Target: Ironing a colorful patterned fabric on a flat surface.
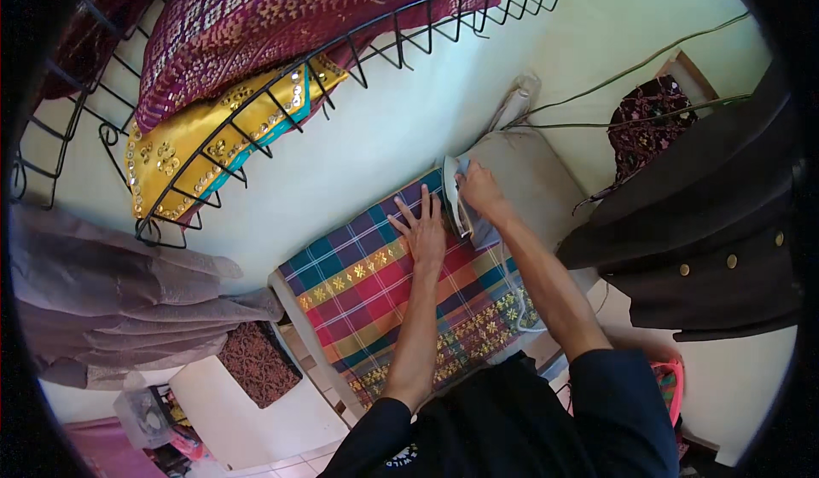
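A plaid cloth [354,286] in blue, red and green, with gold flower patterns, lies spread over a padded ironing board [537,171]. My left hand [424,232] rests flat on it, fingers apart, near the far edge. Just to the right, my right hand [479,190] is closed round the handle of a clothes iron [454,201]. The iron stands tilted up, its metal soleplate facing left toward my left hand; whether its edge touches the cloth I cannot tell. Its pale cord [518,303] runs down past my right forearm over the cloth.
A black wire rack [401,39] with folded purple and yellow cloths hangs above left. A dark buttoned jacket [708,256] hangs at right, a greyish curtain-like cloth [128,299] at left. Below it, a white table [247,422] bears a brown patterned cloth [258,363]. Cables [631,69] cross the right wall.
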A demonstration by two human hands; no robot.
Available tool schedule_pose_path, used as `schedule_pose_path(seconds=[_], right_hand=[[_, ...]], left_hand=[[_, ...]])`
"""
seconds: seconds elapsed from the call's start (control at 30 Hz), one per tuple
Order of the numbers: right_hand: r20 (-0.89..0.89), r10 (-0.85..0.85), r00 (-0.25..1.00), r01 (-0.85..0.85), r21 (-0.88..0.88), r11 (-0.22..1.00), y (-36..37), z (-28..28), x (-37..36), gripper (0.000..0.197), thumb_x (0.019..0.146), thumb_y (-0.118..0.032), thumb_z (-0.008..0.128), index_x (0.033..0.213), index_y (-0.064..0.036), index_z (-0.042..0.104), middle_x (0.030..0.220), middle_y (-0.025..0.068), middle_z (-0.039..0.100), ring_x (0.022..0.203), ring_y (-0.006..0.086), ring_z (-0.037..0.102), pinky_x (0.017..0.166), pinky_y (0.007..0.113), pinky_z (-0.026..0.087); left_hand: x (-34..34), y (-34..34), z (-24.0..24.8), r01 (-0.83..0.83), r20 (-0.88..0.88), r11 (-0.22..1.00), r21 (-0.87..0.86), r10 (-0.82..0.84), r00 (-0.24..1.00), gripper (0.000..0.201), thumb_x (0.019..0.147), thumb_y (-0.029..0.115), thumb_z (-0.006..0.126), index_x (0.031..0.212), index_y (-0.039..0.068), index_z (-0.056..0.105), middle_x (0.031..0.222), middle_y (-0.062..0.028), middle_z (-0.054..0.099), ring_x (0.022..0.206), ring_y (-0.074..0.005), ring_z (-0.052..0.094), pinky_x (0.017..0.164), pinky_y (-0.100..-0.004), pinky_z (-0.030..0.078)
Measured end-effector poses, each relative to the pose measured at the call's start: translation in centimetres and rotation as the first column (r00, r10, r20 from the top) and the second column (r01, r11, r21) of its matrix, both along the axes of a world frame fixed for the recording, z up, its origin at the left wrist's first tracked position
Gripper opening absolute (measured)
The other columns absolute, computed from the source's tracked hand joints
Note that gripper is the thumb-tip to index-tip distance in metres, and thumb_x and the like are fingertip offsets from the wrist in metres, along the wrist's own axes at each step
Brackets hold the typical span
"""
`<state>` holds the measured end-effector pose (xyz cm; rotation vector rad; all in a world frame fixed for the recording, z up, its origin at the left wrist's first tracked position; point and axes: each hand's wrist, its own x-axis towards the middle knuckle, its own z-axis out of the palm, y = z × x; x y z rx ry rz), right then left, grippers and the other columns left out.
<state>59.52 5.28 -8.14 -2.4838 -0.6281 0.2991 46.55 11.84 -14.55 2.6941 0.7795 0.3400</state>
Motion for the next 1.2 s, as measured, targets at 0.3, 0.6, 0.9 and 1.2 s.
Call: schedule_pose_path(seconds=[0.3, 0.6, 0.9, 1.2], right_hand=[[0.015, 0.000, 1.000, 0.001, -0.016, 1.000, -0.6, 0.2, 1.9, 0.037, 0.090, -0.020, 0.062, 0.114, 0.0019, 0.042, 0.095, 0.0331, 0.064, 0.094, 0.0518, 0.061, 0.084, 0.056, 0.049], [0.013, 0.097, 0.995, -0.096, -0.081, 0.992, -9.7, 0.8, -7.3, 0.035, 0.092, -0.025, 0.059, 0.109, -0.0007, 0.041, 0.084, 0.0351, 0.063, 0.082, 0.0559, 0.060, 0.075, 0.060, 0.048], [0.041, 0.067, 0.997, -0.065, -0.046, 0.997, -12.1, 1.6, -8.4, 0.039, 0.091, -0.025, 0.062, 0.113, -0.0011, 0.041, 0.086, 0.0363, 0.061, 0.084, 0.0553, 0.060, 0.076, 0.059, 0.048], [0.031, 0.079, 0.996, -0.072, -0.188, 0.980, -17.3, 2.1, -12.6, 0.038, 0.091, -0.032, 0.062, 0.115, -0.0071, 0.046, 0.092, 0.0334, 0.063, 0.089, 0.0527, 0.061, 0.078, 0.058, 0.048]], left_hand=[[-1.1, -0.3, -0.2, 0.068, 0.095, 0.990, 0.122, -0.079, 0.992, 0.051, 0.098, 0.028, 0.043, 0.146, 0.012, 0.040, 0.161, -0.0036, 0.017, 0.142, -0.0540, 0.006, 0.106, -0.0748, 0.002], [-1.1, 0.3, -0.8, 0.015, 0.045, 0.987, 0.162, -0.023, 0.999, 0.056, 0.097, 0.034, 0.039, 0.148, 0.013, 0.037, 0.160, -0.0028, 0.020, 0.143, -0.0521, 0.007, 0.109, -0.0722, 0.001], [-4.3, -7.8, 0.0, 0.103, 0.031, 0.994, 0.041, -0.104, 0.994, 0.056, 0.097, 0.032, 0.046, 0.147, 0.007, 0.037, 0.157, -0.0147, 0.026, 0.144, -0.0423, 0.018, 0.114, -0.0633, 0.006], [-9.8, -10.2, -0.1, 0.101, 0.108, 0.987, 0.128, -0.115, 0.987, 0.054, 0.098, 0.034, 0.046, 0.147, 0.011, 0.039, 0.156, -0.0130, 0.028, 0.145, -0.0315, 0.024, 0.118, -0.0518, 0.010]])
